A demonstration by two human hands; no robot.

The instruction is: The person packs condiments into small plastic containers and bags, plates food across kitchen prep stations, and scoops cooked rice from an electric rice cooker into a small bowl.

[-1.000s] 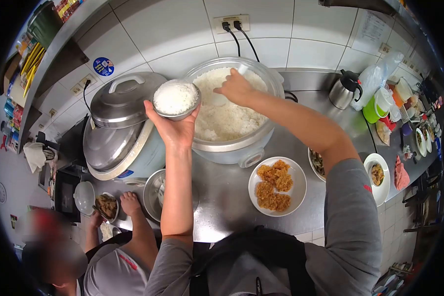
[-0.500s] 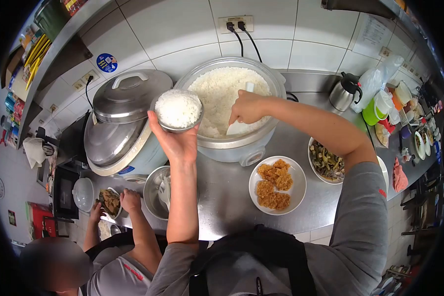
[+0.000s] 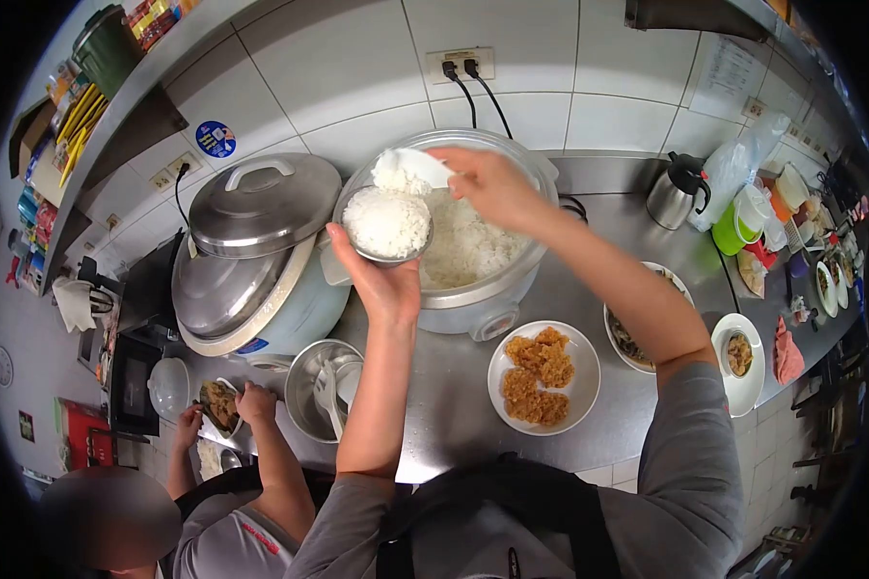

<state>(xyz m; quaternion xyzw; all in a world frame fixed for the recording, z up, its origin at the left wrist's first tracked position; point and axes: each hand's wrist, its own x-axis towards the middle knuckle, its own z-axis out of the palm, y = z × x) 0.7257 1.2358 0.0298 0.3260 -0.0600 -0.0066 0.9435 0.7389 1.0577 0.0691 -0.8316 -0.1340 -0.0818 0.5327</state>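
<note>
My left hand point(image 3: 386, 288) is closed around a metal bowl point(image 3: 397, 259) heaped with white rice point(image 3: 386, 220), held up over the near left rim of the rice cooker. In my right hand point(image 3: 497, 188) is a white rice paddle point(image 3: 429, 166) carrying a clump of rice, tilted just above the heap in the bowl. Below and behind both hands stands the large open rice cooker point(image 3: 495, 289), with loose rice inside. Part of its rice is hidden by the bowl and my right hand.
A second cooker point(image 3: 304, 314) with metal lids stands left. A metal pot point(image 3: 299, 405) with utensils, a plate of fried patties point(image 3: 539, 372), a vegetable dish point(image 3: 623, 333) and a thermos point(image 3: 673, 188) share the counter. At lower left, a co-worker's hands point(image 3: 256, 400) are at a food container.
My right hand has lifted the paddle out of the cooker with rice on it and brought it left above the bowl. My left hand has shifted the bowl right and slightly down.
</note>
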